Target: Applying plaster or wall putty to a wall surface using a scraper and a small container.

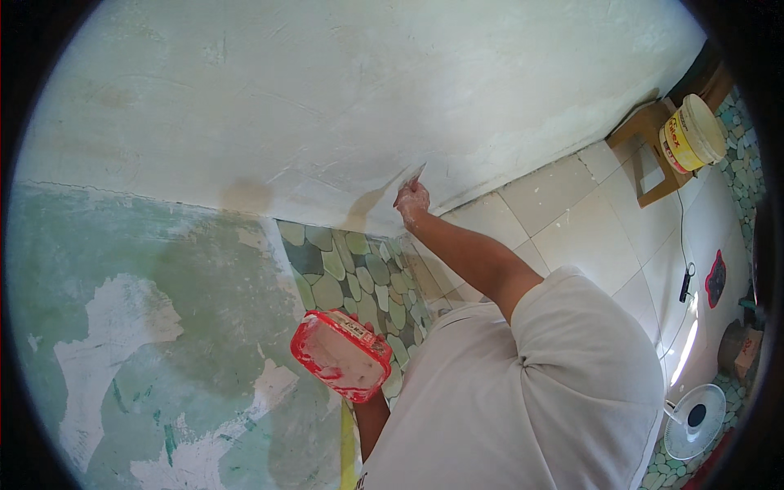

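My right hand (412,198), dusted with white, is closed around a putty knife (417,172). The blade is at the whitish plastered wall (269,114), low down near its bottom edge, and casts a shadow there. My left hand (371,327) grips a red plastic tub (304,343) from underneath and behind, so most of its fingers are hidden. Pale putty (339,353) lies inside the tub and is smeared along its rim. The tub is held in front of a green wall (220,269) with white patches, apart from the putty knife.
Beige floor tiles (584,220) and a strip of pebble-pattern tiles (331,290) lie below. A yellow-and-white bucket (692,135) sits on a brown stool (653,192) at upper right. A cable with a black power strip (685,286) and a white fan (694,420) are at right.
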The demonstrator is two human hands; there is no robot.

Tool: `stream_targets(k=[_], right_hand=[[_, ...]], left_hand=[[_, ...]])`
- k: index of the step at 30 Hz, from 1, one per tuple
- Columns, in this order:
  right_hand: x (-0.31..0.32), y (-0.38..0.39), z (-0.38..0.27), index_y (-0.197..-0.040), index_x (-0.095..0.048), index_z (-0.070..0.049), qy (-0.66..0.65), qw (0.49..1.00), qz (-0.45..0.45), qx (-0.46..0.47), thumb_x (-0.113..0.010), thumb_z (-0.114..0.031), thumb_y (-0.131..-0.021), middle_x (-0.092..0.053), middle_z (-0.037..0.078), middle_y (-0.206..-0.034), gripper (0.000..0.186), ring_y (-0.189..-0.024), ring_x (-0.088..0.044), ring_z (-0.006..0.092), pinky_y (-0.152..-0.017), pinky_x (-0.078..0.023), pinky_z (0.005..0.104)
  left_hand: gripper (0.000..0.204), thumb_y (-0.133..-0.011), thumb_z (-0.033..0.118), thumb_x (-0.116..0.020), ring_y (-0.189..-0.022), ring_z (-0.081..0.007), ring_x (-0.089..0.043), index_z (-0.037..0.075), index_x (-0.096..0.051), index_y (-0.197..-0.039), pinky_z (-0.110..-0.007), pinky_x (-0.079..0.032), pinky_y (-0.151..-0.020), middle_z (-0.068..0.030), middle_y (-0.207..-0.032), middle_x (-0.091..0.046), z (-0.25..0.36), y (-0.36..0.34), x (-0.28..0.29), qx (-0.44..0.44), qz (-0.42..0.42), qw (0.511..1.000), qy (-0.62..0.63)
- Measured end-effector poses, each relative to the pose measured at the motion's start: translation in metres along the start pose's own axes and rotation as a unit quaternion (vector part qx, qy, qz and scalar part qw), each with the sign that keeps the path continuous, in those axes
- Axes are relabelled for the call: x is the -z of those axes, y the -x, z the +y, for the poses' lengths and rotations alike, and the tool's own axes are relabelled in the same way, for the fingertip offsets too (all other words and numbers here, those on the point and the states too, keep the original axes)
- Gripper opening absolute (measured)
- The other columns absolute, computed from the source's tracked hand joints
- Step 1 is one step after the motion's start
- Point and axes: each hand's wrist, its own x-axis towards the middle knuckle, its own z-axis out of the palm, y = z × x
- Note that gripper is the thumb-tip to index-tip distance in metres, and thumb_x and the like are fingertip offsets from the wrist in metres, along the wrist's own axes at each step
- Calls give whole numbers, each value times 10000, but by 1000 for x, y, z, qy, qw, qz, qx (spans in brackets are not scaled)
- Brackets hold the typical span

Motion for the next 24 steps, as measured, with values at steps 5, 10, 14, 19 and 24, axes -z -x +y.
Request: stream_targets(k=[5, 10, 14, 19, 24], right_hand=[[-40, 21, -47, -816, -583, -36, 78, 973, 54, 210, -501, -181, -925, -564, 60, -588, 199, -507, -553, 167, -492, -450, 336], [-78, 92, -108, -831, -553, -34, -4, 989, -108, 105, -500, -177, -923, -585, 84, -614, 178, -531, -572, 170, -506, -467, 339], [-100, 112, -127, -922, -547, -26, -62, 976, -142, 150, -492, -169, -926, -599, 88, -646, 154, -536, -578, 166, -512, -482, 329], [-68, 181, -183, -1195, -545, -24, -57, 944, -316, 78, -504, -52, -906, -661, 159, -887, 293, -753, -629, 216, -704, -496, 349], [-16, 194, -175, -1204, -558, -44, -203, 897, -381, 95, -522, -87, -932, -646, 64, -955, 277, -757, -588, 124, -610, -489, 288]], left_hand=[[714, -904, 522, -493, -1257, -419, -435, 126, -265, -1452, -628, -344, -1005, -198, -1427, -387, -2, 4, 5, 10, 18, 1000, 24], [727, -891, 562, -478, -1242, -432, -442, 142, -276, -1449, -616, -357, -995, -199, -1418, -399, -5, -1, 5, 0, 9, 1000, 2], [731, -884, 581, -468, -1222, -432, -461, 148, -289, -1445, -606, -376, -979, -203, -1404, -414, -16, -12, 1, 12, 19, 1000, 1], [758, -871, 606, -473, -1188, -437, -487, 136, -298, -1439, -620, -391, -951, -221, -1388, -424, -24, -15, -1, -12, 17, 999, 36], [771, -864, 614, -475, -1174, -437, -496, 128, -302, -1436, -612, -395, -950, -228, -1371, -438, -30, -16, -4, -22, 21, 998, 56]])
